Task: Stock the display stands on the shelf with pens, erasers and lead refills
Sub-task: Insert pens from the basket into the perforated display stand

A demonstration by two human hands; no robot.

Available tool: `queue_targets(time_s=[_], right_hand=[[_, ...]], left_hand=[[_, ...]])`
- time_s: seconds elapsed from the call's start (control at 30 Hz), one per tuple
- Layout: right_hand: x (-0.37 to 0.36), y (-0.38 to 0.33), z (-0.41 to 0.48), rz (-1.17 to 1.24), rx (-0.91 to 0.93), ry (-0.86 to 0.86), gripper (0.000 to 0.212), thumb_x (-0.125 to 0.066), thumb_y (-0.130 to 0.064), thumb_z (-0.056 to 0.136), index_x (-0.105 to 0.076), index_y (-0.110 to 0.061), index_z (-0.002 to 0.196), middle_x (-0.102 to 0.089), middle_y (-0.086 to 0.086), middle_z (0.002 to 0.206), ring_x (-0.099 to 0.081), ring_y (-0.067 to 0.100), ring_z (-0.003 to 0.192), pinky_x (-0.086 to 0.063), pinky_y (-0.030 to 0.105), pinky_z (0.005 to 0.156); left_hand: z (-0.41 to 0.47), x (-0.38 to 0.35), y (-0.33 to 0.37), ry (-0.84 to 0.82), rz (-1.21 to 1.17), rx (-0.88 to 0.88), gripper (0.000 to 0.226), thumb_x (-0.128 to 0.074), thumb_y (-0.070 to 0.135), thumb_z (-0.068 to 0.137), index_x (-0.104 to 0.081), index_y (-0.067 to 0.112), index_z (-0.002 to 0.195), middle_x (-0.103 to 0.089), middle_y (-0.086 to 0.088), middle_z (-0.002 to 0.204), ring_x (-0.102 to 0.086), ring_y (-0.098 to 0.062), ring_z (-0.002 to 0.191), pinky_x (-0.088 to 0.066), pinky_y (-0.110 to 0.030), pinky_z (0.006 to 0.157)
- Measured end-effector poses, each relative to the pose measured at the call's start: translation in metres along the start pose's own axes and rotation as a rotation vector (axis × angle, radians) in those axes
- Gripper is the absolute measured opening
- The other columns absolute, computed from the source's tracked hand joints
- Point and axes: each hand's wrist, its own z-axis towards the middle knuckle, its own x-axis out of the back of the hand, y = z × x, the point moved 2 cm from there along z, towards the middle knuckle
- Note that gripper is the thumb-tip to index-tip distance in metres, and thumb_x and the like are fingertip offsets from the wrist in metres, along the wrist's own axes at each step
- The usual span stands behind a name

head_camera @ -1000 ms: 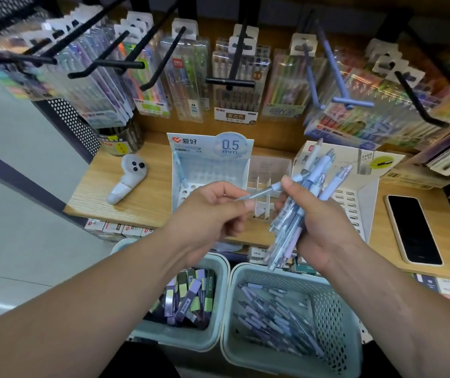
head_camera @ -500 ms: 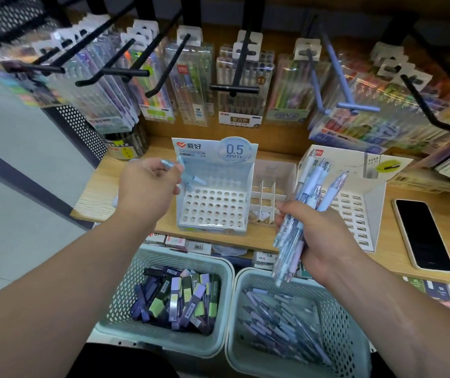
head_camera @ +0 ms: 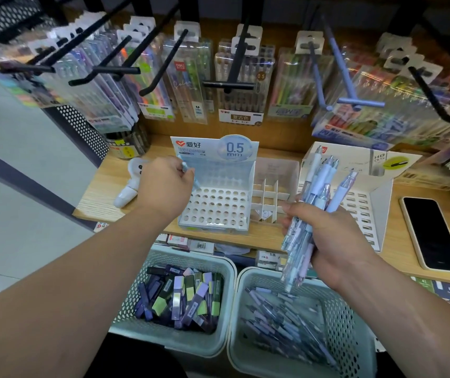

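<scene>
My left hand [head_camera: 165, 184] pinches a single pale blue pen [head_camera: 191, 174], its tip down at the back left corner of the white pen stand [head_camera: 215, 205], whose grid of round holes holds no other pens. My right hand [head_camera: 327, 238] grips a bundle of pens [head_camera: 313, 203], held upright in front of the clear divided tray [head_camera: 270, 197]. A second white stand with slots [head_camera: 365, 211] sits to the right on the wooden shelf [head_camera: 101, 197].
Below the shelf, a basket of lead refill boxes [head_camera: 180, 301] stands left of a basket of loose pens [head_camera: 286, 328]. A phone [head_camera: 431, 233] lies at the shelf's right. A white device [head_camera: 128, 186] lies left. Hooks with pen packs [head_camera: 243, 85] hang above.
My left hand drew one pen from the bundle, carried it left and now lowers it into the stand's back left corner. The right hand stayed put with the bundle.
</scene>
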Motion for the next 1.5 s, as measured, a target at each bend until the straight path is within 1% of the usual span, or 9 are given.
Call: queue_targets(time_s=[0.13, 0.3, 0.5, 0.63, 0.73, 0.87, 1.1, 1.27, 1.5], right_hand=[[0.006, -0.004, -0.002, -0.019, -0.001, 0.006, 0.023, -0.078, -0.004, 0.08, -0.067, -0.007, 0.101, -0.068, 0.006, 0.072, -0.07, 0.015, 0.065, -0.057, 0.034, 0.065], [0.009, -0.004, -0.003, -0.026, -0.006, -0.015, 0.015, -0.077, -0.004, 0.08, -0.068, -0.01, 0.091, -0.066, 0.006, 0.07, -0.067, 0.018, 0.067, -0.056, 0.035, 0.067], [0.007, -0.006, -0.008, -0.021, -0.064, -0.063, 0.012, -0.075, -0.001, 0.081, -0.069, -0.009, 0.087, -0.066, 0.005, 0.065, -0.065, 0.019, 0.064, -0.056, 0.033, 0.064], [0.003, -0.006, -0.01, -0.007, -0.08, -0.084, 0.012, -0.072, 0.002, 0.082, -0.067, -0.008, 0.086, -0.065, 0.008, 0.068, -0.064, 0.02, 0.063, -0.055, 0.033, 0.063], [-0.002, -0.006, -0.011, -0.068, -0.074, -0.097, 0.013, -0.07, 0.003, 0.081, -0.065, -0.009, 0.08, -0.062, 0.011, 0.065, -0.06, 0.023, 0.062, -0.051, 0.034, 0.061], [-0.012, 0.001, -0.017, -0.197, -0.103, -0.195, 0.015, -0.068, 0.006, 0.078, -0.068, -0.008, 0.082, -0.062, 0.012, 0.069, -0.061, 0.023, 0.068, -0.05, 0.035, 0.065], [-0.014, 0.005, -0.018, -0.315, -0.074, -0.188, 0.022, -0.07, 0.008, 0.078, -0.073, 0.003, 0.099, -0.073, 0.027, 0.094, -0.068, 0.026, 0.074, -0.057, 0.039, 0.074], [-0.015, 0.007, -0.02, -0.24, -0.122, -0.208, 0.019, -0.07, 0.01, 0.078, -0.074, 0.0, 0.094, -0.069, 0.015, 0.077, -0.066, 0.021, 0.068, -0.055, 0.037, 0.07], [-0.012, -0.002, -0.017, -0.08, -0.151, -0.163, 0.014, -0.074, 0.004, 0.08, -0.074, -0.006, 0.09, -0.07, 0.012, 0.077, -0.067, 0.019, 0.068, -0.053, 0.032, 0.059]], left_hand=[[0.003, -0.005, -0.001, -0.015, 0.078, 0.022, 0.044, -0.064, 0.022, 0.094, -0.048, 0.009, 0.056, -0.049, -0.006, 0.053, -0.043, -0.018, 0.053, -0.033, -0.032, 0.058], [0.007, -0.007, 0.002, 0.036, 0.049, 0.062, 0.019, -0.071, 0.027, 0.09, -0.064, 0.013, 0.078, -0.067, -0.004, 0.076, -0.063, -0.025, 0.078, -0.044, -0.028, 0.071], [-0.001, 0.002, 0.022, 0.128, -0.04, 0.073, 0.037, -0.073, 0.027, 0.088, -0.039, 0.016, 0.077, -0.047, 0.001, 0.062, -0.045, -0.012, 0.056, -0.029, -0.018, 0.049], [-0.038, -0.005, 0.065, -0.27, -0.332, 0.045, 0.034, -0.067, 0.035, 0.093, -0.054, 0.011, 0.074, -0.058, -0.006, 0.061, -0.053, -0.017, 0.051, -0.043, -0.026, 0.053], [-0.069, -0.016, 0.089, -0.584, -0.63, 0.146, 0.024, -0.059, 0.037, 0.098, -0.068, 0.015, 0.091, -0.067, -0.001, 0.075, -0.058, -0.018, 0.057, -0.042, -0.029, 0.054], [-0.073, -0.017, 0.093, -0.588, -0.79, 0.195, 0.013, -0.064, 0.033, 0.095, -0.072, 0.023, 0.098, -0.057, 0.001, 0.077, -0.05, -0.014, 0.056, -0.038, -0.025, 0.049], [-0.077, -0.022, 0.087, -0.606, -0.818, 0.254, 0.011, -0.072, 0.012, 0.09, -0.065, 0.01, 0.098, -0.066, 0.001, 0.071, -0.053, -0.014, 0.051, -0.04, -0.026, 0.047], [-0.075, -0.025, 0.083, -0.677, -0.866, 0.315, 0.006, -0.069, 0.014, 0.092, -0.066, 0.013, 0.088, -0.061, 0.004, 0.067, -0.052, -0.013, 0.057, -0.041, -0.025, 0.051], [-0.061, -0.011, 0.084, -0.597, -1.109, 0.413, 0.011, -0.053, 0.014, 0.102, -0.058, 0.005, 0.106, -0.074, -0.013, 0.101, -0.056, -0.017, 0.053, -0.043, -0.026, 0.048]])
